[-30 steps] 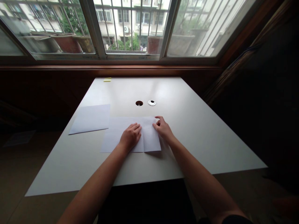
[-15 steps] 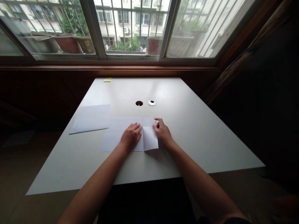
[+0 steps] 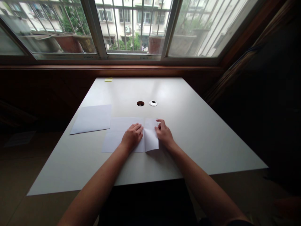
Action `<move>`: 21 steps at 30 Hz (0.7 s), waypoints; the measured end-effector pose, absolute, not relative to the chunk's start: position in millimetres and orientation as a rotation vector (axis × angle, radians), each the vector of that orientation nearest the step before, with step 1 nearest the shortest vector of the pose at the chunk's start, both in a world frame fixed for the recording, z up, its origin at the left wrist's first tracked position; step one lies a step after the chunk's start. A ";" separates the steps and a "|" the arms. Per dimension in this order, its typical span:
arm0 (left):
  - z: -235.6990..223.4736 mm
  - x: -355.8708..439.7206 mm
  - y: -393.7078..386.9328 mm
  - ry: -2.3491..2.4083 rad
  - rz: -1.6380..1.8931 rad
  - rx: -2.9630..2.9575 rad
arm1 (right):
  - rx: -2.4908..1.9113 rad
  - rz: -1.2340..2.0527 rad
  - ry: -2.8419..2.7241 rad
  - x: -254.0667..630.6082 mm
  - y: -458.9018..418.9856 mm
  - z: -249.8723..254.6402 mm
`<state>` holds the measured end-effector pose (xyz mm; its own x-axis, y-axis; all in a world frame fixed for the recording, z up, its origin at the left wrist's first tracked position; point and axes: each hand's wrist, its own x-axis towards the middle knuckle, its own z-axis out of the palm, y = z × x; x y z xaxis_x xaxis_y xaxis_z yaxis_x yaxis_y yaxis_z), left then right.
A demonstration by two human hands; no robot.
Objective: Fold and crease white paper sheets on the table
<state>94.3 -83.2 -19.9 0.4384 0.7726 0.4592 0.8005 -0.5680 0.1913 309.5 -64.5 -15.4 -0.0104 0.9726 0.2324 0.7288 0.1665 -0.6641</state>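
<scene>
A white sheet of paper (image 3: 115, 138) lies on the table in front of me, with a vertical crease right of its middle. My left hand (image 3: 132, 135) rests flat on it, fingers together and stretched out beside the crease. The part right of the crease is lifted and casts a shadow at its lower corner. At that raised edge is my right hand (image 3: 164, 134), thumb and fingers curled on the paper and the index finger reaching over its upper corner. Part of the edge is hidden behind the fingers.
A second white paper (image 3: 91, 119), looking folded or stacked, lies to the left on the white table (image 3: 211, 147). Beyond my hands are a round hole (image 3: 140, 103) and a ring-shaped cover (image 3: 153, 103). Yellow sticky notes (image 3: 108, 80) sit at the far left edge, below the window.
The right part of the sheet is tilted up slightly more, its lower right corner shifted a little to the left. Both hands stay nearly in place.
</scene>
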 end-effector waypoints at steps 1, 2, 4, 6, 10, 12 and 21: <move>-19.7 94.4 -83.2 -1.431 -0.793 -2.617 | -1.613 0.480 -1.789 309.6 -64.5 -15.3; -19.6 94.5 -83.1 -1.428 -0.797 -2.616 | -1.609 0.484 -1.785 309.7 -64.5 -15.1; -20.0 94.6 -82.8 -1.423 -0.814 -2.613 | -1.595 0.497 -1.778 309.8 -64.7 -14.5; -21.0 94.4 -82.4 -1.420 -0.836 -2.611 | -1.585 0.512 -1.768 309.7 -65.0 -13.7; -23.0 93.6 -82.3 -1.418 -0.867 -2.611 | -1.583 0.530 -1.756 310.4 -65.1 -12.5; -23.3 93.3 -82.6 -1.415 -0.879 -2.610 | -1.583 0.542 -1.751 311.4 -64.4 -12.5; -21.3 92.1 -82.8 -1.404 -0.908 -2.600 | -1.526 0.753 -1.733 319.0 -64.0 -4.3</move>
